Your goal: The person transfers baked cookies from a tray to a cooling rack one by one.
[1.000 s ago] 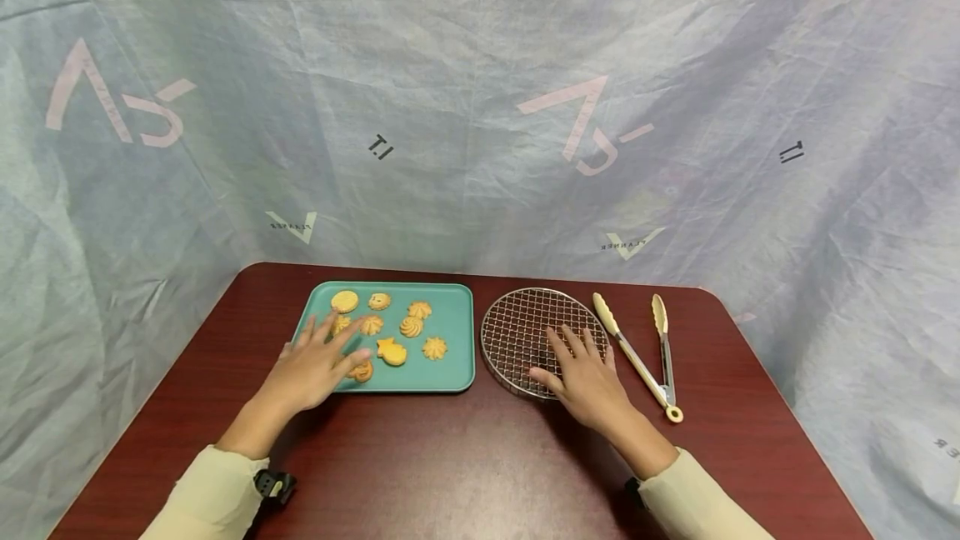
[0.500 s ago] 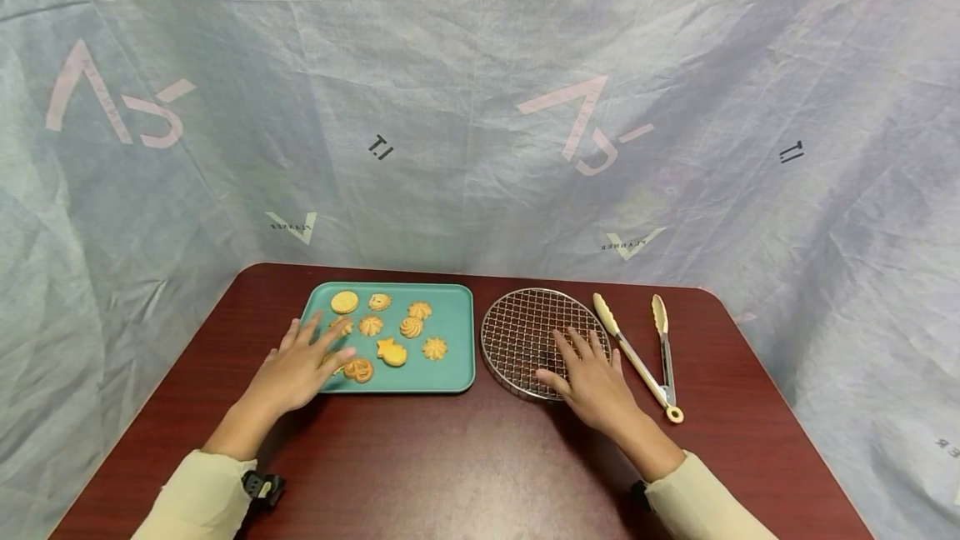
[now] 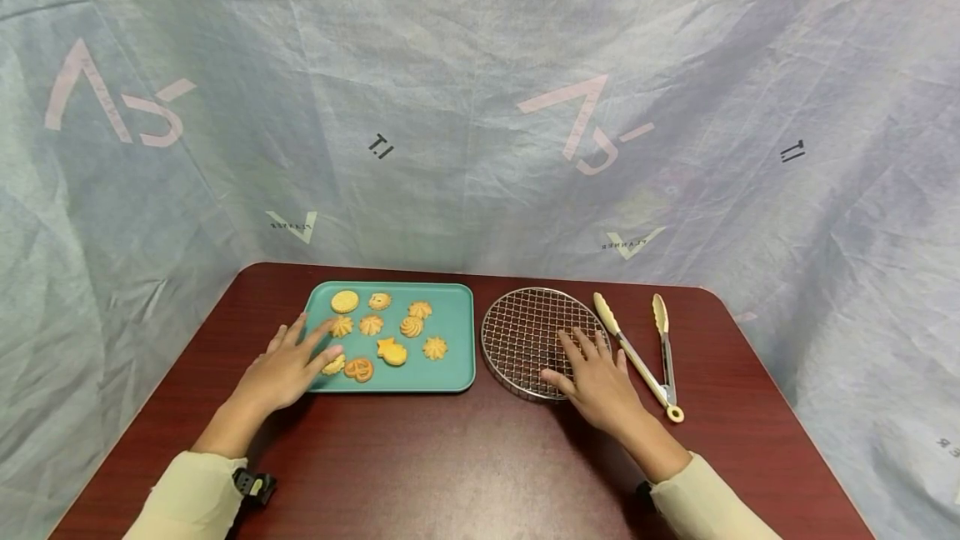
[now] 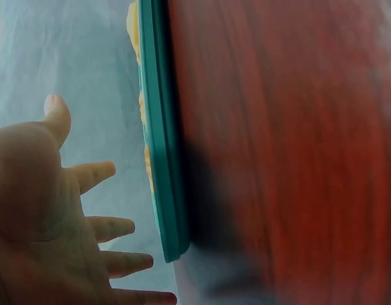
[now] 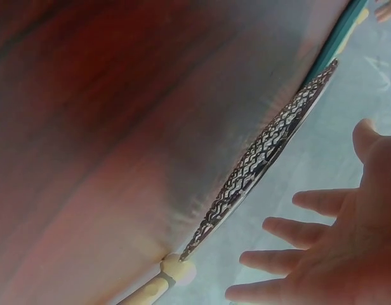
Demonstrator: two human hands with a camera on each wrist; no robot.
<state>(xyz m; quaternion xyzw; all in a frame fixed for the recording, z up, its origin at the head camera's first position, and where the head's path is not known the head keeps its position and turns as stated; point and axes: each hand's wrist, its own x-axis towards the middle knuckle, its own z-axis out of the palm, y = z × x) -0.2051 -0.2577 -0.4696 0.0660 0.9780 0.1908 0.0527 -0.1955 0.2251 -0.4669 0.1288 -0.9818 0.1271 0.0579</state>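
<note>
My left hand (image 3: pixel 281 375) hovers over the front left corner of a teal tray (image 3: pixel 454 315), fingers spread and holding nothing. Several cookies lie on the tray, among them a round one (image 3: pixel 345 301), a pineapple-shaped one (image 3: pixel 392 352) and a pretzel-shaped one (image 3: pixel 358 369). The cookie (image 3: pixel 333 365) closest to my left thumb is partly covered. Over the front right of a round wire rack (image 3: pixel 525 327) is my right hand (image 3: pixel 597 386), also spread and holding nothing. Both wrist views show a gap between each palm and what lies below. Tongs (image 3: pixel 641 367) lie spread apart right of the rack.
Tray, rack and tongs stand side by side on a dark red wooden table (image 3: pixel 442 457). A pale printed cloth (image 3: pixel 465 190) hangs behind the table and along both sides. The rack sits close to the tray's right edge.
My left hand has drawn back to the left, uncovering the pretzel-shaped cookie and those near it. My right hand has shifted slightly to the right. Tray, rack and tongs have not moved.
</note>
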